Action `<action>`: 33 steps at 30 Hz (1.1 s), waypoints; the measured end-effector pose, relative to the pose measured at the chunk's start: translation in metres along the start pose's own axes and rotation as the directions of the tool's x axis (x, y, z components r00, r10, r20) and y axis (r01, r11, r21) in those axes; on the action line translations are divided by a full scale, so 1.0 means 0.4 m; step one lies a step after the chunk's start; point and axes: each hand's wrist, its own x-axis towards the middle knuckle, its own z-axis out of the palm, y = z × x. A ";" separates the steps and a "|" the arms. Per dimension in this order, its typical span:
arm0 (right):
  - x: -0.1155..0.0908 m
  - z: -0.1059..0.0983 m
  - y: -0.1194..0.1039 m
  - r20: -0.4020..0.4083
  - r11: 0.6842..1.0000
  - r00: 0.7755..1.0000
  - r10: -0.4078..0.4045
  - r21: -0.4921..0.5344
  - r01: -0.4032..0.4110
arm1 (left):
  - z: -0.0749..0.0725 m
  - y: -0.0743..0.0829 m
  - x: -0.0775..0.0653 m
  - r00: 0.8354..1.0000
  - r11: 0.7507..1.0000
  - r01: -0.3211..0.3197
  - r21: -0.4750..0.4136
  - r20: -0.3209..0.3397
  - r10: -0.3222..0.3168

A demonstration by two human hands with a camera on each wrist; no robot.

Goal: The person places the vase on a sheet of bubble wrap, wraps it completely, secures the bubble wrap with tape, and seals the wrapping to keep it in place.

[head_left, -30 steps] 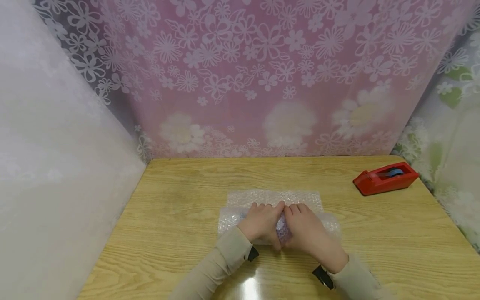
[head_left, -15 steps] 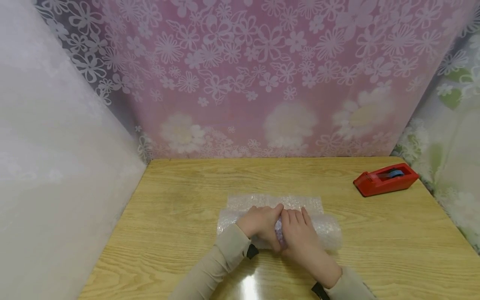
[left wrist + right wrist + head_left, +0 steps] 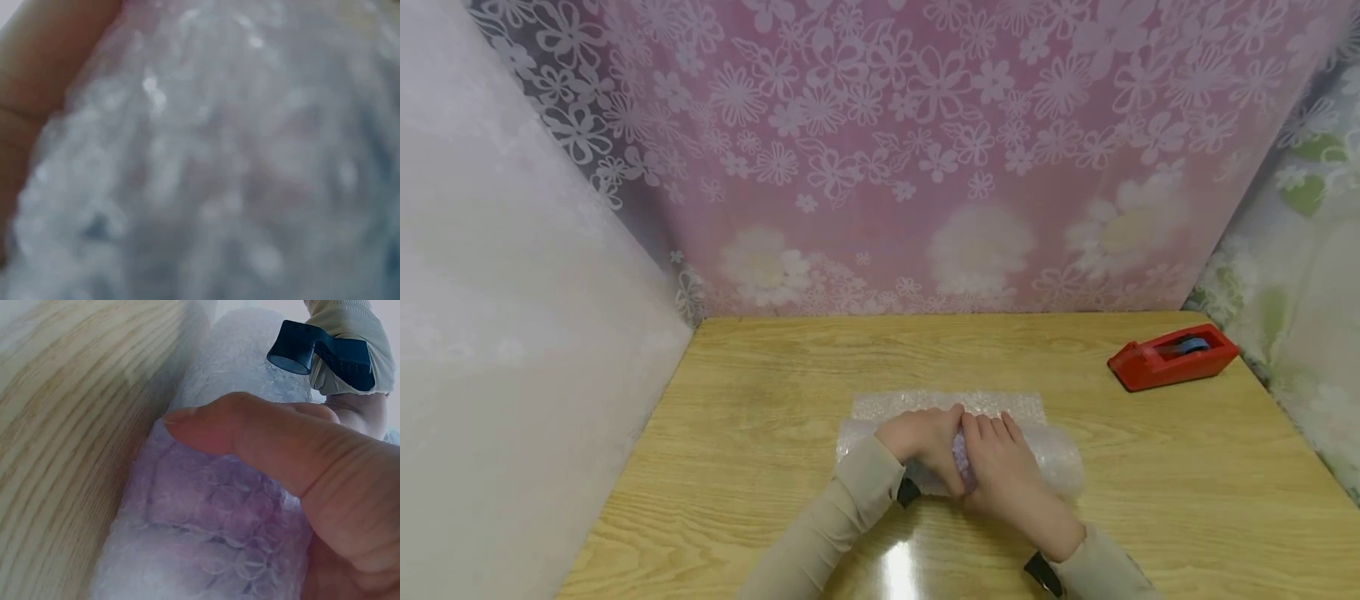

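A roll of clear bubble wrap (image 3: pixel 1058 460) lies crosswise on the table, with a flat flap of the wrap (image 3: pixel 880 406) beyond it. Something purple (image 3: pixel 961 460) shows through the layers between the hands; its kind is hidden. My left hand (image 3: pixel 925 442) grips the roll just left of its middle, my right hand (image 3: pixel 1006 468) just right of it. In the right wrist view the thumb of one hand (image 3: pixel 244 428) presses on the wrapped purple part. Blurred bubble wrap (image 3: pixel 206 156) fills the left wrist view, with a finger at its left edge.
A red tape dispenser (image 3: pixel 1176 358) with a blue-cored roll stands at the table's far right corner. The wood-grain table (image 3: pixel 760 375) is bordered by a pink flowered curtain (image 3: pixel 865 167) behind and pale hangings at both sides.
The right hand has shifted slightly on the roll, baring more of its right end. The flap's far edge has come a little nearer. The left hand stays nearly where it was.
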 end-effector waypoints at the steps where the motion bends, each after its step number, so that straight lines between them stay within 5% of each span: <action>1: 0.001 0.000 0.003 -0.004 1.000 1.000 -0.006 -0.001 0.006 | -0.002 0.001 -0.001 1.000 1.000 0.005 0.000 -0.001 -0.005; 16: 0.015 0.001 0.019 -0.006 0.999 0.999 -0.045 0.014 0.045 | -0.010 0.006 -0.007 0.997 0.997 0.079 0.013 0.002 -0.079; 25: 0.026 -0.009 0.022 0.066 0.999 0.997 -0.038 0.039 0.035 | -0.012 -0.003 -0.002 0.996 0.996 0.083 0.012 0.016 -0.084; 33: 0.040 -0.017 0.035 0.135 0.997 0.990 -0.050 0.068 0.041 | -0.012 -0.015 -0.005 0.999 0.998 0.015 0.054 -0.036 -0.013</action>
